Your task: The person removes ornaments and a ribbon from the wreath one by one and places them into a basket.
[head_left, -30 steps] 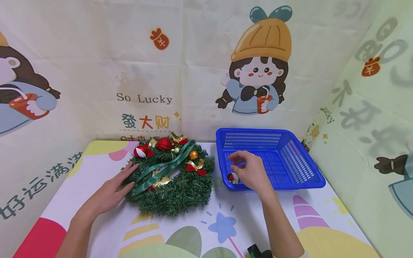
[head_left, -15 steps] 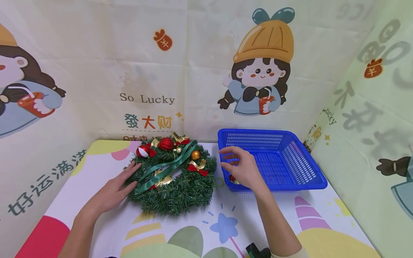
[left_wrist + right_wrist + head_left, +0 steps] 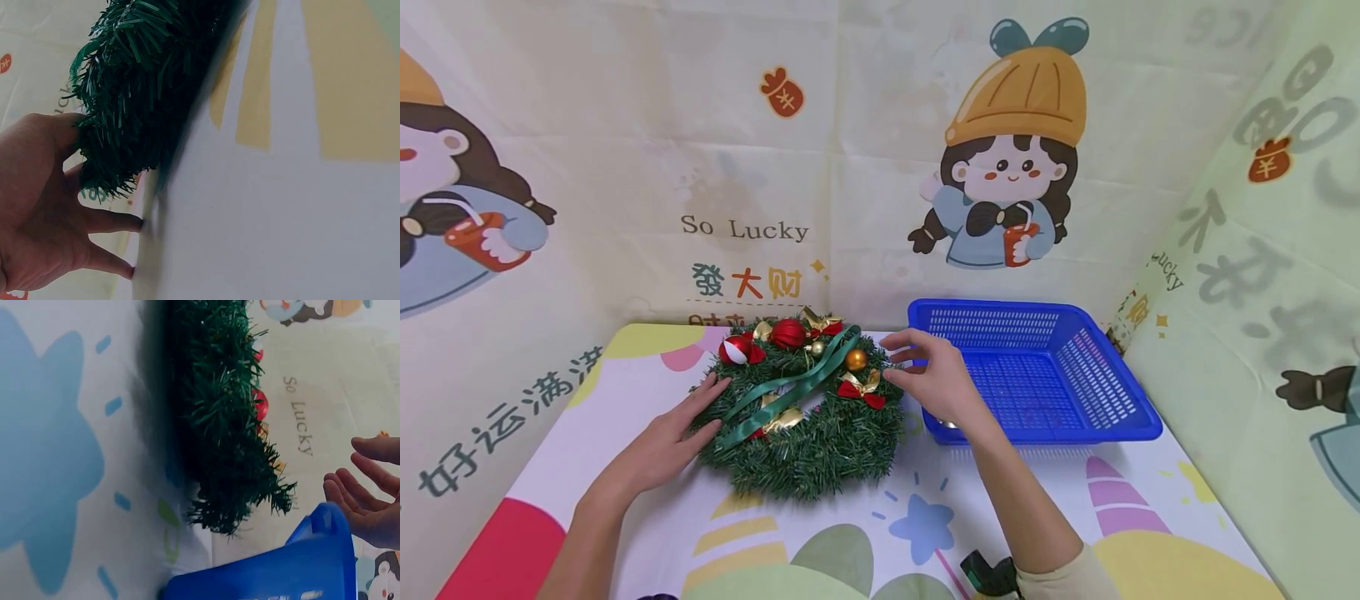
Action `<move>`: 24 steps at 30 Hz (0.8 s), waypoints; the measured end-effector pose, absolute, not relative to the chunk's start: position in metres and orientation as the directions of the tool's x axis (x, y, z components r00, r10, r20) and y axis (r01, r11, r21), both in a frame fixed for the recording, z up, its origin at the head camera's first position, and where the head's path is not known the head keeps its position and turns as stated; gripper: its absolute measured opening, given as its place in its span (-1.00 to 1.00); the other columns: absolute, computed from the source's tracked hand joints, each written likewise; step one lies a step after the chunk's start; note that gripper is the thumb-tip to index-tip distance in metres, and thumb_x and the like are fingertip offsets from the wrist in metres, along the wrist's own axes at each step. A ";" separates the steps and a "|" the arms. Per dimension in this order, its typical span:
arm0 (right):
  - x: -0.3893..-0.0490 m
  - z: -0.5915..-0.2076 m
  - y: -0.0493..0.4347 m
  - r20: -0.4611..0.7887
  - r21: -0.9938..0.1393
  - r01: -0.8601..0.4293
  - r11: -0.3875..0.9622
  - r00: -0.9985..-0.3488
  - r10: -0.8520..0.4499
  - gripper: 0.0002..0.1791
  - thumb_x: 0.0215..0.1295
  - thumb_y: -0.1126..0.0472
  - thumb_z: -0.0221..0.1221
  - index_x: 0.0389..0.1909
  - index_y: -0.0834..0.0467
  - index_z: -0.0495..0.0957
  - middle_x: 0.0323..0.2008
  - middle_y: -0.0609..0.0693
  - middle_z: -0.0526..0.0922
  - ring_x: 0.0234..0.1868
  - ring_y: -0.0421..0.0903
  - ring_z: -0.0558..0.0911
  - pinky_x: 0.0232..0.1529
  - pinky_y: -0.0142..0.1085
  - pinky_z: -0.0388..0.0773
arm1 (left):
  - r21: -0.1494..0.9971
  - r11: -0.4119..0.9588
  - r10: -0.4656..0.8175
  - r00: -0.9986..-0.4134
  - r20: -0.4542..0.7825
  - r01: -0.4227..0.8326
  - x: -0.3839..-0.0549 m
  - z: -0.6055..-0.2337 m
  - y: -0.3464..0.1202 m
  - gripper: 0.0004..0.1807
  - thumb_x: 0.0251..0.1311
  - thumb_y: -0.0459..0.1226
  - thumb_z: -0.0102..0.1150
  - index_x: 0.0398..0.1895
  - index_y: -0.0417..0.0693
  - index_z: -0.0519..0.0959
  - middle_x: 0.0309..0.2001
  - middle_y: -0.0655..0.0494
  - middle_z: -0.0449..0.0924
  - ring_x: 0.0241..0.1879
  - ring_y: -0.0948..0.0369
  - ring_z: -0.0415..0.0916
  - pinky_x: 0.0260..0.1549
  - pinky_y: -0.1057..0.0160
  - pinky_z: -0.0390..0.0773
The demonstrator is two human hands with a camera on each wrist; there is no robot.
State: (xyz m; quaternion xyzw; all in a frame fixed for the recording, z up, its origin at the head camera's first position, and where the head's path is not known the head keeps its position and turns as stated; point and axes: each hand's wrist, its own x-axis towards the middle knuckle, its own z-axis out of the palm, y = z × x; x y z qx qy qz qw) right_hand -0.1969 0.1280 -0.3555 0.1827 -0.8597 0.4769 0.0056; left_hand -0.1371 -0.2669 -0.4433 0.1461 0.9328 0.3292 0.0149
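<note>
A green Christmas wreath (image 3: 820, 462) lies on the table, with a loose green ribbon (image 3: 812, 382) draped across its middle. Along its back and right sit a red-and-white ball (image 3: 735, 350), a red ball (image 3: 788, 333), an orange-gold ball (image 3: 856, 359) and a red-and-gold bow (image 3: 862, 389). My left hand (image 3: 662, 446) rests with spread fingers against the wreath's left edge; its thumb and forefinger touch the greenery in the left wrist view. Between wreath and basket my right hand (image 3: 942, 377) hovers, fingers loosely bent and holding nothing visible, close to the wreath's right edge.
A blue plastic basket (image 3: 1052, 436) stands right of the wreath; a small shiny piece (image 3: 949, 424) shows in its near left corner, partly behind my right hand. A dark object (image 3: 988, 573) lies by my right forearm. Printed cloth walls (image 3: 865, 167) rise behind and at both sides.
My right hand has moved left from above the basket's near left corner to the wreath's right edge. The left hand stays on the wreath. The head view has shifted slightly.
</note>
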 end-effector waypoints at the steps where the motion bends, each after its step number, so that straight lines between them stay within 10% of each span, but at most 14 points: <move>1: -0.198 -0.354 0.125 0.178 -0.821 -0.315 0.475 -0.933 -0.312 -0.61 0.31 0.30 0.40 0.15 0.06 0.67 0.11 0.01 0.72 0.10 0.05 0.74 0.15 -0.09 0.71 | 0.618 0.740 0.283 -0.957 0.069 0.263 -0.137 -0.443 -0.267 -0.29 0.58 -0.07 0.05 0.69 0.10 0.10 0.68 -0.21 -0.05 0.53 -0.43 0.09 0.31 -0.53 0.25; 24: -0.243 -0.354 0.084 -0.046 -0.808 -0.182 0.560 -0.929 -0.368 -0.63 0.31 0.34 0.39 0.14 0.17 0.69 0.12 0.19 0.69 0.08 0.10 0.71 -0.06 -0.12 0.71 | 0.605 0.751 0.279 -0.957 0.074 0.266 -0.139 -0.446 -0.268 -0.30 0.58 -0.06 0.04 0.68 0.11 0.11 0.68 -0.20 -0.04 0.53 -0.43 0.09 0.32 -0.52 0.23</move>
